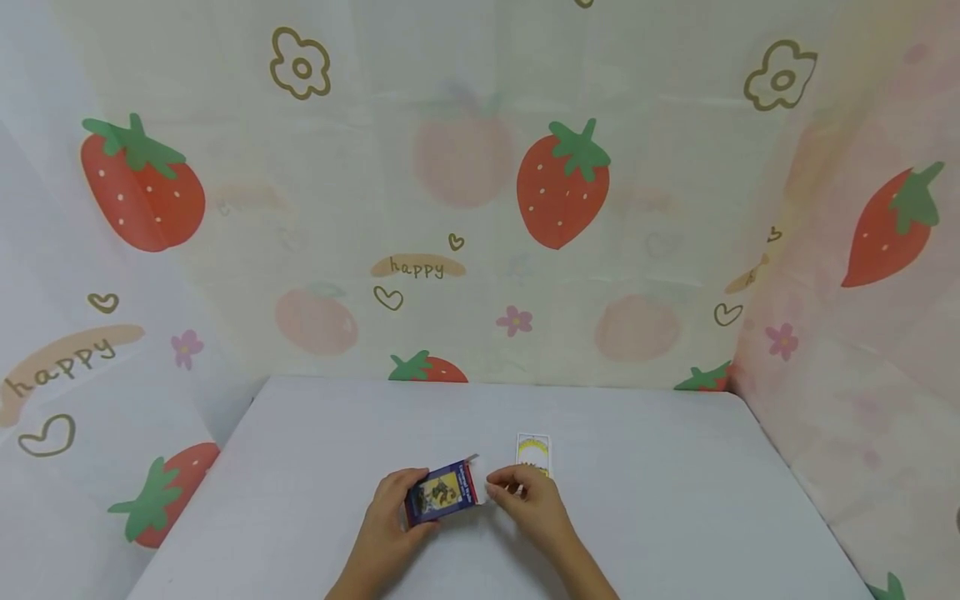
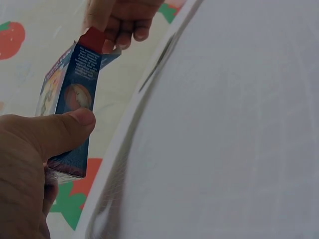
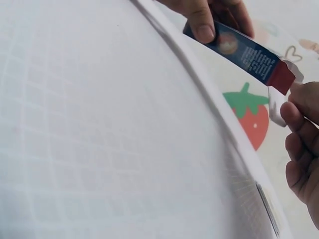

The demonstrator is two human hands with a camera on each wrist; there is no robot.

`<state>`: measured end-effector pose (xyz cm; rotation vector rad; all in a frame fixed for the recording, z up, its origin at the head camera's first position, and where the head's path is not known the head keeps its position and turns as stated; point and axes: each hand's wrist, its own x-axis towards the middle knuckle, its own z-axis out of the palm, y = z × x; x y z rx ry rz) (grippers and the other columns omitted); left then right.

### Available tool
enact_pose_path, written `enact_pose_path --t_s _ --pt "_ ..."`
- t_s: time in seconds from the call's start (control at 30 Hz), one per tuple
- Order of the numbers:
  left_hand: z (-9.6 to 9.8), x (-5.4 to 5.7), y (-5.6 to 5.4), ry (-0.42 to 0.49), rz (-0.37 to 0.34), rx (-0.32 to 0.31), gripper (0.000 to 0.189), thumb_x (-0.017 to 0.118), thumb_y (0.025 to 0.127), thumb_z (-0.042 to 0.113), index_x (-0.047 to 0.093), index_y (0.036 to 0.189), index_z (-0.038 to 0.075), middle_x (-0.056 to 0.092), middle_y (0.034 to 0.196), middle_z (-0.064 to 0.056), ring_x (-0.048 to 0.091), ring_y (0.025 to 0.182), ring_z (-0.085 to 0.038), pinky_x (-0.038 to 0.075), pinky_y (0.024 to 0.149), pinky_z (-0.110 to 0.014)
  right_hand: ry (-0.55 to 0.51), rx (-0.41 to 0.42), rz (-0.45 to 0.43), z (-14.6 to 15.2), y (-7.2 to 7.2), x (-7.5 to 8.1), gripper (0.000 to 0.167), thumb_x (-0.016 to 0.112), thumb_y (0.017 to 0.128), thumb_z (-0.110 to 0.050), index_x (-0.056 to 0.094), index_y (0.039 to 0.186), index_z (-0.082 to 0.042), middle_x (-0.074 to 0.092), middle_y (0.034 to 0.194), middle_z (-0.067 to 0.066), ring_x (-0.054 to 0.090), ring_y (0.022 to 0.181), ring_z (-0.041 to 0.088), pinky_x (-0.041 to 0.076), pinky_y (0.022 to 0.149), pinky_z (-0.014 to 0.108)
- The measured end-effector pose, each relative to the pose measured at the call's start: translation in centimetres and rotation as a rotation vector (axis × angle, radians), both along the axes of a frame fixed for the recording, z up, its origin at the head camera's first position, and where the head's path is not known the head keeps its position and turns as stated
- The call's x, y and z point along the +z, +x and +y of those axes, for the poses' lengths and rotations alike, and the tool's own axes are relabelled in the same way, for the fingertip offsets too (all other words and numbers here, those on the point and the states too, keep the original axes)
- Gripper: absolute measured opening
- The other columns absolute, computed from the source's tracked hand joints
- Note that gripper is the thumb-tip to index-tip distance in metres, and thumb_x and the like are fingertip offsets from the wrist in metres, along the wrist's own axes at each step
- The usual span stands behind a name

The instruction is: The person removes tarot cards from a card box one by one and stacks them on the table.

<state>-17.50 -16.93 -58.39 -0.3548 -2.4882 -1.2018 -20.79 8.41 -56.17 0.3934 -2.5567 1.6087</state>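
Note:
My left hand (image 1: 393, 517) grips a small dark blue card box (image 1: 442, 492) with a picture on its front, thumb along one narrow side. The box is tilted, its opened end with a red tuck flap (image 2: 92, 40) turned toward my right hand (image 1: 532, 504). At that end, my right thumb and forefinger pinch the white top flap (image 1: 481, 482), the other fingers loosely curled. The inside of the box is hidden. Just beyond the right hand lies a stack of cards (image 1: 533, 448), white-bordered with a yellow design, its near end covered by the fingers.
The white-covered table (image 1: 660, 500) stretches out around both hands. Behind it and at both sides hang cloth sheets (image 1: 465, 333) printed with strawberries, hearts and flowers.

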Motion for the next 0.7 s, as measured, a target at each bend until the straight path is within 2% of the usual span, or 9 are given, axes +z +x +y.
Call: enact_pose_path --t_s 0.37,0.7 --pt "0.0 0.1 0.1 0.017 -0.004 -0.021 0.08 0.096 0.066 0.011 0.06 0.138 0.016 0.058 0.138 0.004 0.052 0.132 -0.017 0.044 0.115 -0.046 0.017 0.039 0.013 -0.6 0.0 -0.3 0.015 0.082 0.087 -0.026 0.078 0.098 -0.016 0.069 0.084 -0.007 0.057 0.077 0.005 0.05 0.067 0.02" --pt "0.0 -0.1 0.1 0.008 0.025 -0.047 0.081 0.096 0.067 0.013 0.059 0.138 0.02 0.057 0.136 0.009 0.053 0.131 -0.014 0.046 0.113 -0.047 0.012 0.021 -0.034 -1.2 0.2 -0.8 0.014 0.082 0.085 -0.019 0.077 0.096 -0.014 0.067 0.08 -0.006 0.055 0.069 0.004 0.047 0.058 0.017"
